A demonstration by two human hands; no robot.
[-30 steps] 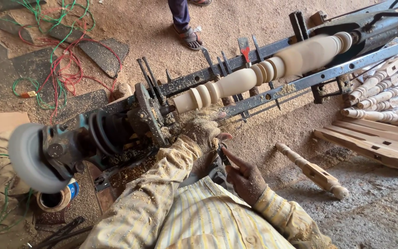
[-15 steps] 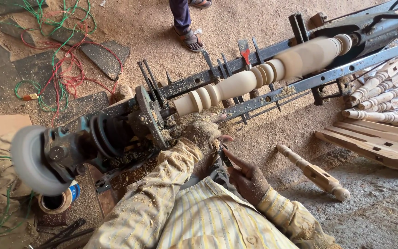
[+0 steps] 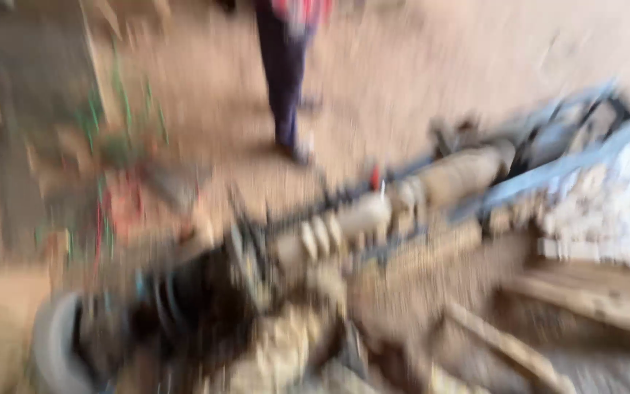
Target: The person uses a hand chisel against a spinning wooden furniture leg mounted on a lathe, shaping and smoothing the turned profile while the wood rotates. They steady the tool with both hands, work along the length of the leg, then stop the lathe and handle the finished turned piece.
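The view is badly smeared by motion. A pale turned wooden piece (image 3: 402, 201) lies along a metal lathe (image 3: 570, 164) that runs from lower left to upper right. My left hand (image 3: 322, 283) is a dusty tan blur against the lathe's near side, just below the wood, and its yellow sleeve (image 3: 278, 350) leads down to the bottom edge. My right hand (image 3: 373, 372) is only a dim shape at the bottom edge beside a dark tool. The blur hides whether either hand grips anything.
Another person's legs (image 3: 282, 80) stand on the sawdust floor behind the lathe. Finished turned pieces (image 3: 607, 211) and planks (image 3: 592, 299) lie at the right, with one loose turned leg (image 3: 504, 346) on the ground. A grey wheel (image 3: 52, 343) is at lower left, and red and green wires (image 3: 111, 197) beyond it.
The camera has swung upward fast, so the lathe and my hands dropped toward the bottom of the view and everything blurred. More of the standing person shows.
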